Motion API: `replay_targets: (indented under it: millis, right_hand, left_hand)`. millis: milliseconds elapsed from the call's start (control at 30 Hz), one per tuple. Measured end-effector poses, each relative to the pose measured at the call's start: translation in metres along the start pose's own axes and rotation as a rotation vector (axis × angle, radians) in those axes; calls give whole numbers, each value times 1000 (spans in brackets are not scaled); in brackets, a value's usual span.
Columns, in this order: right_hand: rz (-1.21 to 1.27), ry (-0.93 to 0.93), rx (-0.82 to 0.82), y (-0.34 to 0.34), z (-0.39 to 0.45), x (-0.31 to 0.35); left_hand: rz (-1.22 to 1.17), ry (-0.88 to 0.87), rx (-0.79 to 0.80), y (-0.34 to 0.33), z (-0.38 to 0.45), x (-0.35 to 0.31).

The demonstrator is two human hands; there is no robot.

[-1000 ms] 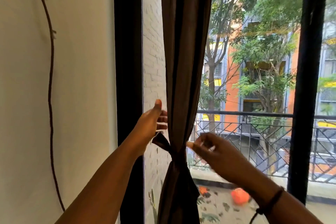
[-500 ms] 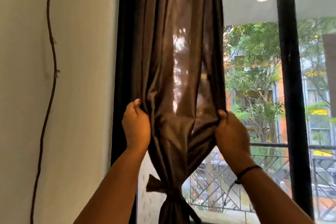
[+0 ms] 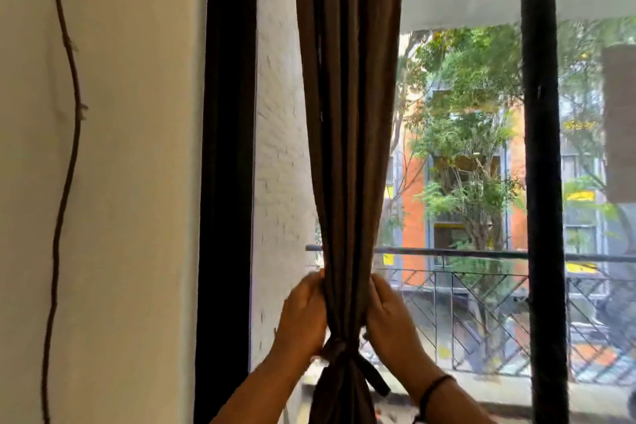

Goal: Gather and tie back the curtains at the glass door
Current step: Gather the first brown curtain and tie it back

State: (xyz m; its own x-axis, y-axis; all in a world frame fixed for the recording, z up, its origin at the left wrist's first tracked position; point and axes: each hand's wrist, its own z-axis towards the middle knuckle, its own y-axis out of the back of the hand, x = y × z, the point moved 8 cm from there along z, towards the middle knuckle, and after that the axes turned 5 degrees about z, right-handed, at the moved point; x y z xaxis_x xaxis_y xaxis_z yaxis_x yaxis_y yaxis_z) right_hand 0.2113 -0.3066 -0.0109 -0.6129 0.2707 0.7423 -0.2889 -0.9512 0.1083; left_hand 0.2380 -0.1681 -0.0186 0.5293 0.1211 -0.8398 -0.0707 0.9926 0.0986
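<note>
1. A brown curtain (image 3: 347, 134) is hanging in a narrow gathered column at the left side of a glass door (image 3: 461, 182), just right of the door's dark left frame (image 3: 229, 165).
2. A tie band (image 3: 339, 349) of the same brown cloth is cinching the curtain low down, near the bottom edge of the view, with one loose tail (image 3: 373, 377) dangling to the lower right.
3. The person's left hand (image 3: 303, 317) is pressing against the curtain's left edge just above the tie, fingers curling onto the folds and holding them.
4. The right hand (image 3: 387, 315) is mirroring it on the curtain's right edge, fingers wrapping the cloth at the same height; a dark band (image 3: 435, 389) is sitting on that wrist.
5. The bundle is lying squeezed between the two palms, and the knot is sitting directly under the heels of both hands.
6. Below the tie the cloth is flaring out again and running past the bottom edge.
7. Through the glass, a balcony railing (image 3: 481, 306), trees and an orange building are showing.
8. A thin cord (image 3: 70, 155) is trailing down the pale wall (image 3: 137, 182) at far left.
</note>
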Motion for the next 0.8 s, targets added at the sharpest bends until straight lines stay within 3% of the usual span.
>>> replay_targets:
  millis: [100, 200, 400, 533, 633, 800]
  right_hand:
    - [66, -175, 153, -14, -34, -50]
    - [126, -264, 316, -31, -83, -86]
    - [89, -303, 245, -46, -121, -101]
    - [99, -317, 366, -62, -115, -92]
    - [-51, -232, 347, -59, -111, -86]
    - [-571, 7, 303, -48, -109, -70]
  left_hand:
    - [-18, 55, 122, 3, -33, 42]
    - [-17, 50, 10, 21, -87, 72]
    - [162, -123, -83, 28, -132, 80]
    - [150, -128, -95, 46, -113, 78]
    - [230, -153, -104, 65, -106, 81]
    - [377, -199, -48, 84, -91, 97]
